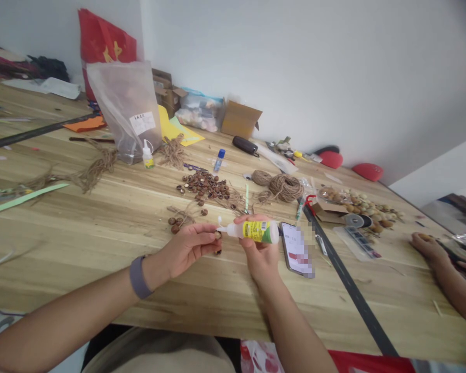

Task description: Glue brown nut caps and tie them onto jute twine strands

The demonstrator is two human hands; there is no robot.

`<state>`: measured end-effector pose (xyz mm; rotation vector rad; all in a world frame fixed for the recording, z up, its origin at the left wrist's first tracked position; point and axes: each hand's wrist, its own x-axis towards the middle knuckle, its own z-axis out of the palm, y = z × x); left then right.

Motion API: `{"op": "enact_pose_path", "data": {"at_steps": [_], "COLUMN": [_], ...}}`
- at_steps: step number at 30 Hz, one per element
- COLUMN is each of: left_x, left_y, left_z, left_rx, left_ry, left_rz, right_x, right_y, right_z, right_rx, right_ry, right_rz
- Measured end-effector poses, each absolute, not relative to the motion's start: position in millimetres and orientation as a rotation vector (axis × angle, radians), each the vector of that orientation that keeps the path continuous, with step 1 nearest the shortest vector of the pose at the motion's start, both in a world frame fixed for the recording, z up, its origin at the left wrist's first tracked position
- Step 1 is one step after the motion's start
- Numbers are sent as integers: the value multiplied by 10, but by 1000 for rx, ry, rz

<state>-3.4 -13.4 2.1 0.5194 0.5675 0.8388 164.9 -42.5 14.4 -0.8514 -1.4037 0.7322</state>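
My right hand [261,259] grips a glue bottle [258,231] with a yellow and green label, tilted on its side with its nozzle pointing left. The nozzle tip meets or nearly meets a small brown nut shell [217,235] pinched in the fingers of my left hand [188,249]. Another small dark piece shows just below those fingers. Behind my hands lies a pile of brown nut shells [207,185], some showing pale insides. A few round nuts with twine [176,223] lie beside my left hand.
A phone [297,251] lies right of my right hand. Behind are twine balls [285,187], a glue stick [219,160], a second glue bottle [148,155] and a translucent bag [120,103]. A co-worker's hand [429,246] rests at the right. A dark strip [353,290] crosses the table.
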Motion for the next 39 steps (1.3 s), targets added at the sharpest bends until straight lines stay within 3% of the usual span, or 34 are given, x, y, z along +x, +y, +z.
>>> {"op": "enact_pose_path", "data": {"at_steps": [39], "left_x": [-43], "left_y": [-130], "left_z": [-3], "left_rx": [522], "left_ry": [572], "left_rz": [828], "right_x": [1664], "right_y": [-441], "right_z": [178], "right_rx": [-839], "right_ry": [-1399], "right_rz": [745]}}
